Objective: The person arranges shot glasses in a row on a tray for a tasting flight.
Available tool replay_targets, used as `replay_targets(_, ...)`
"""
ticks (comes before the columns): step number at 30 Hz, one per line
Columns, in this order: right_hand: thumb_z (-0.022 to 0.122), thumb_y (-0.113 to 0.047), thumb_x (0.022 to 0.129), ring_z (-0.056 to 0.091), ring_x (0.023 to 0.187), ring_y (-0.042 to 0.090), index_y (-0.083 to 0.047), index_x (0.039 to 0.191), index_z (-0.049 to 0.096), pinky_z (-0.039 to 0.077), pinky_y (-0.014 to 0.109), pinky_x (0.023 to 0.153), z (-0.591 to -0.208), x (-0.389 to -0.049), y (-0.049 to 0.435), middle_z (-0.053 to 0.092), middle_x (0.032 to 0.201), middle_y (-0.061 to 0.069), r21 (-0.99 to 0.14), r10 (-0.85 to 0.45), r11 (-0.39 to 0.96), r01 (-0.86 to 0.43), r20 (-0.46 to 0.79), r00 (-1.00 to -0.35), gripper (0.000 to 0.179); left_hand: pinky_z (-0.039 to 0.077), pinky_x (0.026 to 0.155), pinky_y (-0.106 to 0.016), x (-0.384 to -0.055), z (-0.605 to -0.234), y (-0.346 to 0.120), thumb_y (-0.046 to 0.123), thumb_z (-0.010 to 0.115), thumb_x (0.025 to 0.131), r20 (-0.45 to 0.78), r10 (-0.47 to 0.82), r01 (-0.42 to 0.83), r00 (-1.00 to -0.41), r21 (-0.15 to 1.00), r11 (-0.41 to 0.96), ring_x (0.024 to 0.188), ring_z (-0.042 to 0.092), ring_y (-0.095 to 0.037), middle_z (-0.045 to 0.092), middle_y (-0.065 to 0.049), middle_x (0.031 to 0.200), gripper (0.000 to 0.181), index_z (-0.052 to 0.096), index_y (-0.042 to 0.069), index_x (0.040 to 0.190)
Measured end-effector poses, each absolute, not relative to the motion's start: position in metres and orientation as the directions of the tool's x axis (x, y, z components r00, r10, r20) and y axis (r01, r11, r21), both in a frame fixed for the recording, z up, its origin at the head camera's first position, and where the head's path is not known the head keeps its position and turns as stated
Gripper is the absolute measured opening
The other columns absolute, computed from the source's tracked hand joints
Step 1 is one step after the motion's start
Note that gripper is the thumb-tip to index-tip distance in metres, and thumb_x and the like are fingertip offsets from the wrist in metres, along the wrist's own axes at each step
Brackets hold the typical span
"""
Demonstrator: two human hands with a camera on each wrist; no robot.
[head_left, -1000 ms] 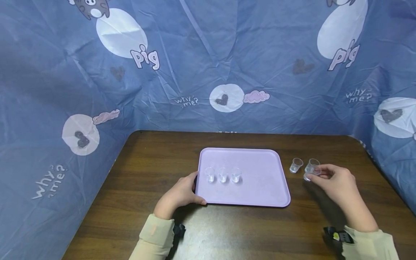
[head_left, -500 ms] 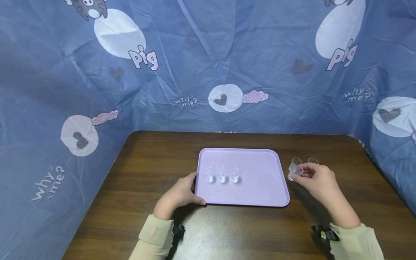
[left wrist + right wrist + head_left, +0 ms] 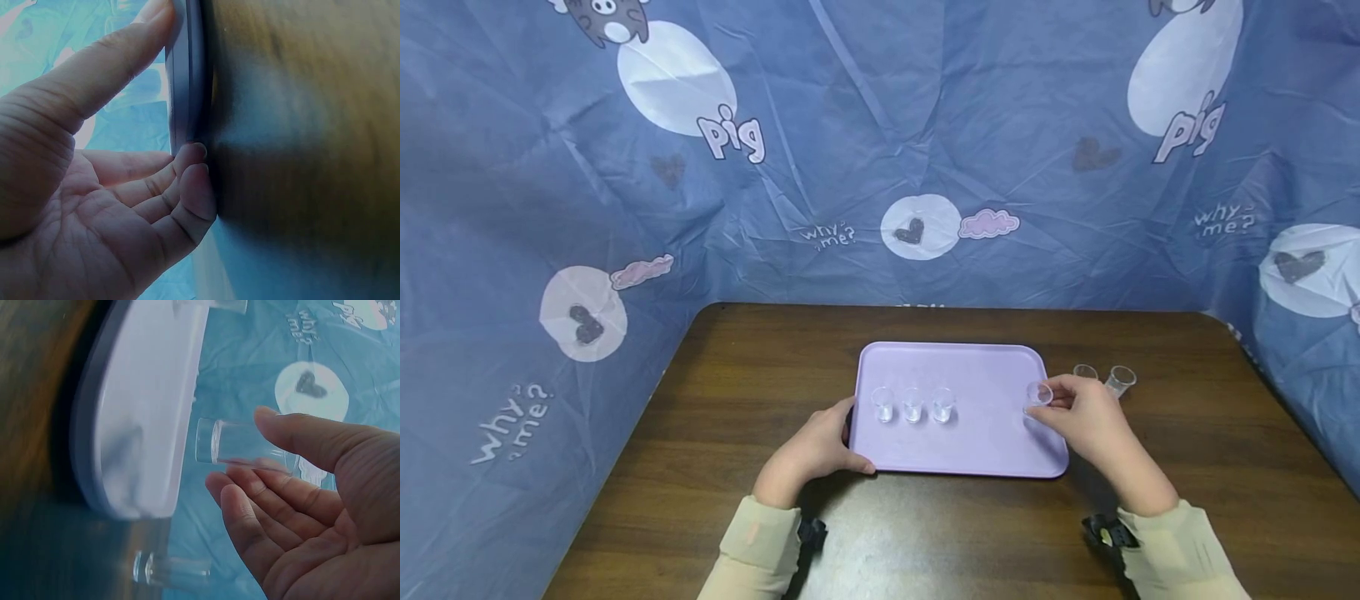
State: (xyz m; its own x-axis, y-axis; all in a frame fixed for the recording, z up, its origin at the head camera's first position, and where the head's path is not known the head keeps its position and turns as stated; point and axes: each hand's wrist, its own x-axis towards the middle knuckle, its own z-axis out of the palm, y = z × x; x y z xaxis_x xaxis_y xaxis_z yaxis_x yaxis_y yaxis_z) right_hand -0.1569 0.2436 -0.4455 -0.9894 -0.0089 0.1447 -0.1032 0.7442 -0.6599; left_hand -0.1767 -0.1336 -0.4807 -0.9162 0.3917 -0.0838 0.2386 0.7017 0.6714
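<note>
In the head view a lilac tray [image 3: 992, 446] lies on the wooden table. My left hand [image 3: 814, 448] grips its left side, thumb at the near corner; the left wrist view has curled fingers [image 3: 199, 190] against the edge. Three small clear shot glasses stand in a row on the tray: a left one [image 3: 883, 406], a middle one [image 3: 912, 406] and a right one [image 3: 943, 406]. My right hand [image 3: 1097, 421] pinches another shot glass [image 3: 240, 445] between thumb and fingers, upright over the tray's right part. The right wrist view has its base apart from the tray surface.
Two more shot glasses, one [image 3: 1085, 372] partly behind my right hand and one [image 3: 1122, 379] beside it, stand on the table [image 3: 760, 367] right of the tray. A blue printed cloth [image 3: 820, 150] hangs behind and at the sides.
My right hand has carried a shot glass leftward from the group at the right, past the other two, to over the tray. My left hand stays on the tray's edge.
</note>
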Motion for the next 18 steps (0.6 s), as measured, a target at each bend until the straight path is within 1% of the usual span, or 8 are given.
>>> replay_targets(4,0.087,-0.013,0.080,0.069,0.082,0.026,0.005,0.103,0.072,0.056,0.037,0.066,-0.449,-0.159,0.234,0.072,0.090,0.011,-0.677,-0.018,0.729,-0.102,0.129,-0.991,0.032,0.049,0.091,-0.047,-0.176,-0.481,-0.134,0.022,0.100,0.062,-0.078,0.401,0.248,-0.913,0.674,0.696,0.101,0.061,-0.027,0.065,-0.017,0.115,0.105,0.044,-0.008,0.145)
replay_targets(7,0.087,-0.011,0.079,0.070,0.081,0.025,0.004,0.100,0.073,0.056,0.036,0.067,-0.451,-0.161,0.226,0.073,0.088,0.011,-0.686,-0.032,0.718,-0.121,0.140,-0.990,0.030,0.049,0.089,-0.046,-0.175,-0.481,-0.134,0.021,0.100,0.062,-0.075,0.408,0.253,-0.910,0.678,0.691,0.098,0.062,-0.026,0.065,-0.016,0.111,0.104,0.044,-0.008,0.145)
replay_targets(11,0.087,-0.010,0.079,0.069,0.080,0.025,0.004,0.098,0.073,0.056,0.035,0.067,-0.453,-0.163,0.217,0.072,0.087,0.011,-0.697,-0.056,0.702,-0.146,0.150,-0.987,0.028,0.049,0.090,-0.046,-0.175,-0.481,-0.134,0.021,0.100,0.062,-0.073,0.406,0.253,-0.911,0.679,0.689,0.100,0.062,-0.027,0.065,-0.016,0.114,0.104,0.045,-0.007,0.145)
replay_targets(18,0.087,-0.008,0.077,0.070,0.079,0.023,0.003,0.096,0.073,0.056,0.037,0.069,-0.457,-0.169,0.203,0.073,0.085,0.009,-0.708,-0.080,0.691,-0.148,0.129,-0.988,0.026,0.048,0.094,-0.047,-0.177,-0.482,-0.135,0.022,0.100,0.062,-0.069,0.401,0.253,-0.913,0.677,0.691,0.105,0.061,-0.029,0.065,-0.018,0.119,0.105,0.045,-0.007,0.146)
